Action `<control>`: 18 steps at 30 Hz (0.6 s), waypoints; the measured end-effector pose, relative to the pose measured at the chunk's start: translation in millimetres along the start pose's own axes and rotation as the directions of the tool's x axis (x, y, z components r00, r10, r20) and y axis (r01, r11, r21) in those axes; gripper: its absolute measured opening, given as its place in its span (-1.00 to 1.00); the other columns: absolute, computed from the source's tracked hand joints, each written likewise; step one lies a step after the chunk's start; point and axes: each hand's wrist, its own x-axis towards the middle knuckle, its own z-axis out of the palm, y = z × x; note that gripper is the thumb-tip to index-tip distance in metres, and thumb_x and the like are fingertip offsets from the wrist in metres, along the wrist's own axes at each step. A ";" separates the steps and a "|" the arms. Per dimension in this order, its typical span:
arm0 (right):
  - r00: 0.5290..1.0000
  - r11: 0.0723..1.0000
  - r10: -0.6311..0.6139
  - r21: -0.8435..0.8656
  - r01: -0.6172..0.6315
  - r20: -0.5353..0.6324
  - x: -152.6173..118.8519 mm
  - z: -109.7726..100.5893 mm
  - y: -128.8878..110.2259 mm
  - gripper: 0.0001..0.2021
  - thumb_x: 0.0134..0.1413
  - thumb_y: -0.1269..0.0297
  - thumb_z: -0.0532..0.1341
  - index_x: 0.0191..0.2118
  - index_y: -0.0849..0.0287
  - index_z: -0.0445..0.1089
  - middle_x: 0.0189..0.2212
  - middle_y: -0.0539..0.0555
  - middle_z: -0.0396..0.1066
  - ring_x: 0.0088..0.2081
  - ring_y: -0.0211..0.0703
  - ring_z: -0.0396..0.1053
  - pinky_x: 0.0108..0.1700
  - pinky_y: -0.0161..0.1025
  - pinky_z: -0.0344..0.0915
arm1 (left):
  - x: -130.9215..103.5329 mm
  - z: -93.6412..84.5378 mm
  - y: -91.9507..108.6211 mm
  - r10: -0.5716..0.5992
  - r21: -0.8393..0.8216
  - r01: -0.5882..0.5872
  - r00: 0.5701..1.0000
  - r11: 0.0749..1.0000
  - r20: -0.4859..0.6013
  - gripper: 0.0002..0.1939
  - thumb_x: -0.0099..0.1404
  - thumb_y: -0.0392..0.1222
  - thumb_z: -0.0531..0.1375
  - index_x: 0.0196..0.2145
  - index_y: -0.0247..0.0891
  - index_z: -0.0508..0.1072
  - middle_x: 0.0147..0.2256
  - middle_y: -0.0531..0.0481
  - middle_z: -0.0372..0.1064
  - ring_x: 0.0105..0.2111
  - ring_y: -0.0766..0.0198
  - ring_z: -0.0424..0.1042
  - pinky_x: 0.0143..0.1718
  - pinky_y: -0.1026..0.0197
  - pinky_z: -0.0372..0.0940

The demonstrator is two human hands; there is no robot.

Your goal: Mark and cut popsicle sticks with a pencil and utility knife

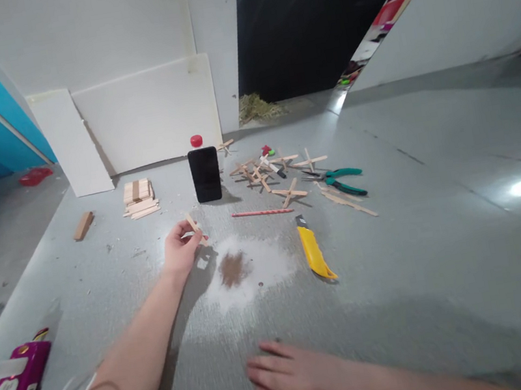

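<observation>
Grey floor [446, 244], white wall boards [148, 110]

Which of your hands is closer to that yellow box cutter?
Right. The right hand lies flat just below the yellow cutter; the left hand, pinching a wooden stick, is farther left.

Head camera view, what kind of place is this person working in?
Probably a makeshift hobby craft spot on a grey floor: crossed wooden craft sticks, a yellow utility knife and green-handled pliers lie about, and the left hand holds a wooden stick.
</observation>
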 end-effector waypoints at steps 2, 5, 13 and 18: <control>0.998 0.998 -0.039 -0.047 0.041 0.057 -7.8 -5.2 -7.2 -0.30 0.18 0.40 0.17 0.41 -0.17 0.11 0.13 0.07 0.50 0.13 -0.02 0.50 0.17 -0.06 0.48 | -5.0 5.4 -0.6 -0.003 0.008 0.003 0.998 1.000 0.059 -0.61 0.44 -0.04 0.22 0.12 -0.28 0.39 0.07 -0.15 0.39 -0.01 0.11 0.47 -0.01 -0.05 0.46; 0.991 0.987 -0.130 -0.092 0.131 0.009 -17.8 -19.8 -8.8 -0.45 0.21 0.40 0.14 0.31 -0.01 0.28 -0.09 0.12 0.63 -0.12 -0.03 0.61 -0.04 -0.16 0.59 | -15.1 16.2 0.1 -0.014 0.032 0.009 0.986 0.999 0.166 -0.63 0.44 -0.04 0.22 0.09 -0.29 0.41 0.04 -0.14 0.41 -0.05 0.14 0.48 -0.04 -0.02 0.47; 0.649 0.934 0.330 0.136 -0.330 -0.685 -1.2 -56.6 39.0 -0.82 0.31 0.41 0.13 -0.11 0.05 0.45 -0.30 0.06 0.52 -0.30 -0.17 0.52 -0.26 -0.26 0.49 | -46.5 48.8 3.5 -0.022 0.165 -0.031 0.951 0.986 0.308 -0.59 0.26 -0.19 0.35 0.03 -0.16 0.37 -0.23 -0.01 0.50 -0.46 0.35 0.53 -0.50 0.34 0.33; 0.561 0.898 0.423 0.249 -0.362 -0.711 23.0 -51.2 74.9 -0.97 0.34 0.29 0.23 -0.18 0.10 0.36 -0.37 0.00 0.51 -0.44 -0.27 0.48 -0.34 -0.32 0.44 | -48.4 51.4 1.5 0.010 0.311 -0.130 0.933 0.941 0.359 -0.85 0.31 -0.17 0.26 -0.18 -0.24 0.44 -0.41 0.01 0.48 -0.49 0.34 0.46 -0.48 0.31 0.28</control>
